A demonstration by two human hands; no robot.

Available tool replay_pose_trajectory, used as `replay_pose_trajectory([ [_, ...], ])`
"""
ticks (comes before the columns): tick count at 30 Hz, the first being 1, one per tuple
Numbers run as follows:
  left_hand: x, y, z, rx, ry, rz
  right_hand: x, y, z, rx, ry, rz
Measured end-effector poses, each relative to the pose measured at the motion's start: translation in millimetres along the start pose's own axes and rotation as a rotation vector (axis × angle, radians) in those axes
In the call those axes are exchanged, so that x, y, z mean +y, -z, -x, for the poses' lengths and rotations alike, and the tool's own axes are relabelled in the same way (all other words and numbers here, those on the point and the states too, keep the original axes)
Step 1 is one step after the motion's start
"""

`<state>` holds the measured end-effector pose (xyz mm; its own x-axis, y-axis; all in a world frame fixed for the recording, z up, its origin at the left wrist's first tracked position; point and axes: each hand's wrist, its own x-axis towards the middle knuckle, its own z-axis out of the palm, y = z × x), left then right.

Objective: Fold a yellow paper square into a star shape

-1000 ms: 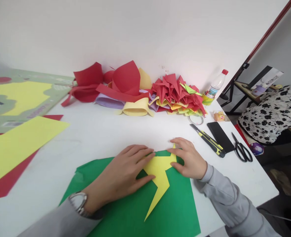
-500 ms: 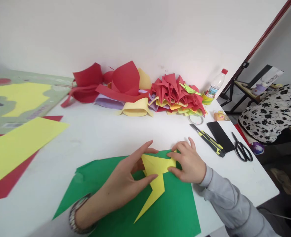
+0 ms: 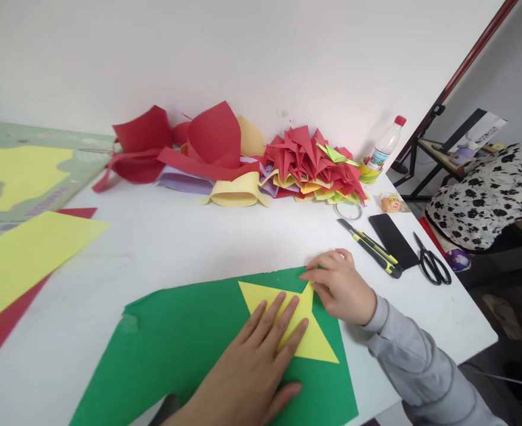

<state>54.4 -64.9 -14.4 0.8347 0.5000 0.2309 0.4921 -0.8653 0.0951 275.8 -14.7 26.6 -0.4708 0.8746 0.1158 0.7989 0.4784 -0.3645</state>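
A yellow folded paper point(image 3: 318, 342) with pointed corners lies on a green sheet point(image 3: 176, 331). My left hand point(image 3: 254, 364) rests flat on the yellow paper, fingers stretched out, covering its middle and lower left part. At the upper right, my right hand point(image 3: 343, 290) pinches the small raised tip of that paper between thumb and fingers. The exact grip is partly hidden behind the fingers.
To the right lie a utility knife point(image 3: 373, 251), a black flat object point(image 3: 394, 241) and scissors point(image 3: 431, 260). Along the wall are red paper shapes point(image 3: 214, 139), folded red paper pieces point(image 3: 305, 157) and a bottle point(image 3: 383, 145). Yellow sheets point(image 3: 39, 254) lie left.
The yellow paper has changed shape: its long downward point now spreads towards the lower right. My left hand has gone from holding its edge to lying flat on it. My right hand stays at the tip.
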Motion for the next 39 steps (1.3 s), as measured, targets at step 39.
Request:
replay_pose_trajectory([
  [39, -70.4, 27.3, -4.7, 0.025, -0.086, -0.046, -2.5, -14.3, -6.0, -0.028, 0.021, 0.013],
])
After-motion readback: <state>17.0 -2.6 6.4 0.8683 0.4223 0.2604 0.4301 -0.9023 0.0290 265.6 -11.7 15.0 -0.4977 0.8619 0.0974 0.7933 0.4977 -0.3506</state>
